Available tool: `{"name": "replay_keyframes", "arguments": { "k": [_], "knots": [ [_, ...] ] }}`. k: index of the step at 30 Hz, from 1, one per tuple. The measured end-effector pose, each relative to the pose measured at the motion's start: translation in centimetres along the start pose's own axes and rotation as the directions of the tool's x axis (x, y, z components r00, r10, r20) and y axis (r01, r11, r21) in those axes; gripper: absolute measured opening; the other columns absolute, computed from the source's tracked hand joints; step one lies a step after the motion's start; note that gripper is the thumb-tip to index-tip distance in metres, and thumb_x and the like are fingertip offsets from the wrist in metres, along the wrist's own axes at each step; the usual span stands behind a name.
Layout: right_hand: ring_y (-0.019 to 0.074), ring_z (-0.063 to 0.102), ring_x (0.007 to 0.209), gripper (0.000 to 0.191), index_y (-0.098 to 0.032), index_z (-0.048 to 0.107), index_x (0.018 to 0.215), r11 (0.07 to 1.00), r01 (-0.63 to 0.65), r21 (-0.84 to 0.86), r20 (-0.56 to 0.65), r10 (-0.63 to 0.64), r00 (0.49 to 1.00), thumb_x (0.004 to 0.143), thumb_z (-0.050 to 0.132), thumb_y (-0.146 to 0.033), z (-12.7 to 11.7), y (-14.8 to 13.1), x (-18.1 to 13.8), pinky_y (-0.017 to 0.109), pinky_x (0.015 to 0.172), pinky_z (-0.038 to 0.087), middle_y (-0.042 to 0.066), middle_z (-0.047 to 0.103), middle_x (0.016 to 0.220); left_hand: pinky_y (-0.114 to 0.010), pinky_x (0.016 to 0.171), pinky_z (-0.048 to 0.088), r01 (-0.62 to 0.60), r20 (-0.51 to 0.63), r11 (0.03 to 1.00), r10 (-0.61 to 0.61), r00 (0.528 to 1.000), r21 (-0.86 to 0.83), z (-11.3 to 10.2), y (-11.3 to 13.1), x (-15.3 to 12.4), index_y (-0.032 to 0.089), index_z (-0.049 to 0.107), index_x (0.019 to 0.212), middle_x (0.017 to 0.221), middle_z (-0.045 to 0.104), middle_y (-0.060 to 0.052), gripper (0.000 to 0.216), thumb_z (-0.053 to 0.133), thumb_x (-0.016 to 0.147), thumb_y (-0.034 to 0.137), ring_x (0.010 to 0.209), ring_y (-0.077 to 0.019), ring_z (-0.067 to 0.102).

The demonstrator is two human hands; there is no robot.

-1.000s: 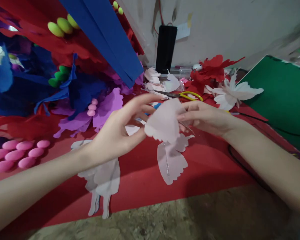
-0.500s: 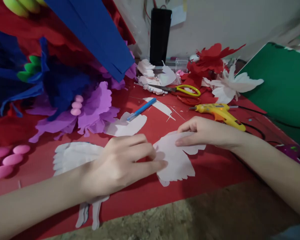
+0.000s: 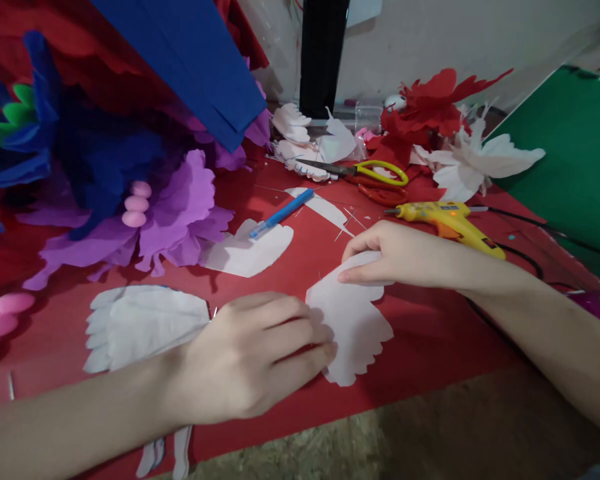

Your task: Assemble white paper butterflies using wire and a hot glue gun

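A pale pink paper petal (image 3: 353,320) with scalloped edges lies flat on the red sheet (image 3: 430,340) in front of me. My left hand (image 3: 253,357) rests palm down on the petal's left edge, fingers together and pressing it. My right hand (image 3: 390,257) pinches the petal's upper edge with fingers closed over it. A larger white petal stack (image 3: 140,323) lies just left of my left wrist. Another white petal (image 3: 250,250) with a blue pen (image 3: 281,213) on it lies behind.
A yellow glue gun (image 3: 447,220) and yellow-handled scissors (image 3: 375,173) lie behind my right hand. Purple (image 3: 180,220), blue and red paper flowers pile up at the left. A green sheet (image 3: 575,160) stands right; pink ovals (image 3: 3,313) lie far left. A black phone (image 3: 323,57) leans on the wall.
The petal, held up between both hands a second ago, now lies flat on the red sheet. Both hands came down with it and press it.
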State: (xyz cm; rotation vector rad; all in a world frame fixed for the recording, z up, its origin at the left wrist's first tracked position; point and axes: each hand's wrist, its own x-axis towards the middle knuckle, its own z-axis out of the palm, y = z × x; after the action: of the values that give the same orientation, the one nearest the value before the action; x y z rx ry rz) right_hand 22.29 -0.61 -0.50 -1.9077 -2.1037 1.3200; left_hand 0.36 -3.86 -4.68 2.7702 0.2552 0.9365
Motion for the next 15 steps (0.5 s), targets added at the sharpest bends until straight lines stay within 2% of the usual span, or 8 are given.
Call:
{"name": "replay_keyframes", "arguments": {
  "k": [6, 15],
  "knots": [
    [0.0082, 0.051, 0.055, 0.025, -0.016, 0.063, 0.072, 1.000, -0.016, -0.013, 0.027, 0.017, 0.999, 0.067, 0.060, -0.040, 0.10, 0.23, 0.26, 0.019, 0.051, 0.037, 0.001, 0.060, 0.066, -0.028, 0.068, 0.046, -0.011, 0.001, 1.000, 0.011, 1.000, 0.010, 0.41, -0.03, -0.35, 0.013, 0.063, 0.089, 0.089, 0.070, -0.002, 0.035, 0.029, 0.096, 0.011, 0.084, -0.0162, 0.055],
    [0.0083, 0.051, 0.063, 0.027, -0.016, 0.063, 0.072, 0.999, 0.032, -0.018, -0.002, -0.033, 0.999, 0.068, 0.060, -0.042, 0.42, 0.69, 0.73, 0.020, 0.056, 0.037, -0.001, 0.061, 0.069, -0.028, 0.073, 0.048, -0.030, 0.032, 0.999, 0.029, 0.999, 0.034, 0.61, -0.16, -0.39, 0.010, 0.064, 0.087, 0.086, 0.069, -0.006, 0.036, 0.029, 0.095, 0.008, 0.084, -0.0171, 0.056]
  ]
}}
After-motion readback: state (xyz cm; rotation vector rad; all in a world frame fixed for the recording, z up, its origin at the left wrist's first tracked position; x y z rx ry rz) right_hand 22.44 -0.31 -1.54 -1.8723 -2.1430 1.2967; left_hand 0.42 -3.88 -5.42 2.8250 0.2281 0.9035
